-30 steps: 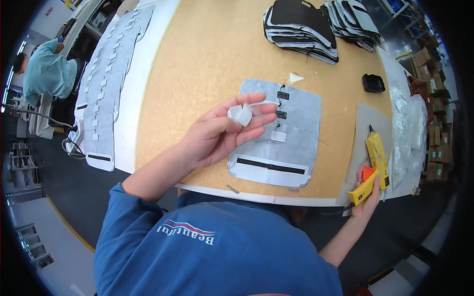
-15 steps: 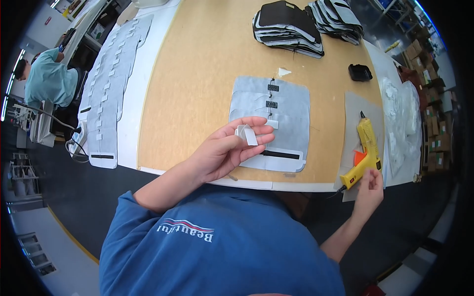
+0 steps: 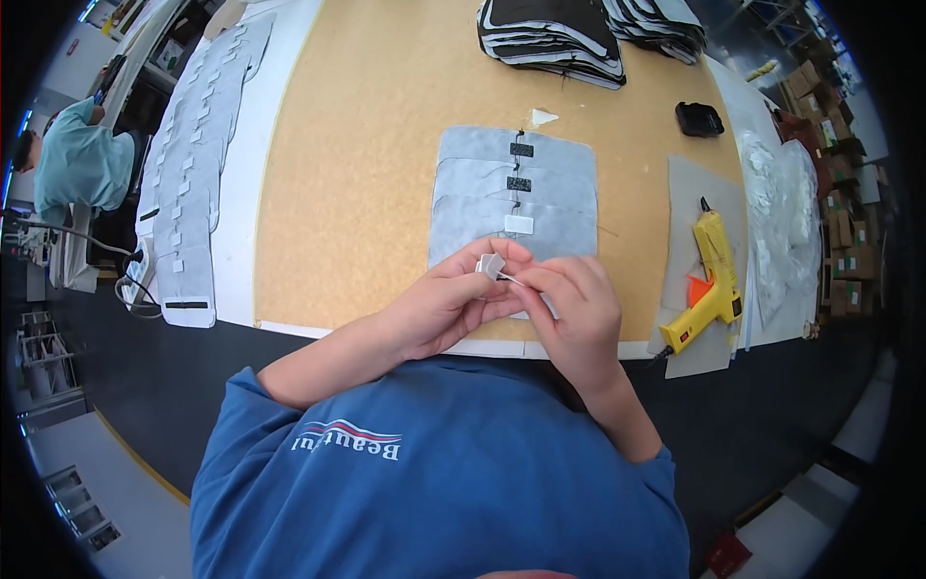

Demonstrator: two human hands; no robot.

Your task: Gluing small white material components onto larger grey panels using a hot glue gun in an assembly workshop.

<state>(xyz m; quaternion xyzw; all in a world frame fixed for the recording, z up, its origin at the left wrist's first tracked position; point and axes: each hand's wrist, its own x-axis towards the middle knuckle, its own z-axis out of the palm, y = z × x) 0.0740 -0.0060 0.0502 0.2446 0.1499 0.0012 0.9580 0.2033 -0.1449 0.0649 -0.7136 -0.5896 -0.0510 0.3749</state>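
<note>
Cork-topped bench in a workshop.
Both hands, left and right, pinch a small white tag over grey felt sheets; cardboard boxes stand far right.

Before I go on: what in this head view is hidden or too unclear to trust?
- Small white piece: mostly covered by left hand and right hand; shape unclear.
- Grey fabric panel: near edge hidden behind both hands.
- Yellow glue gun: cord drops out of sight past the table edge.
- Dark stacked pieces: cut off by the top rim.

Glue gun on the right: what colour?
Yellow glue gun with an orange trigger, head view.
</note>
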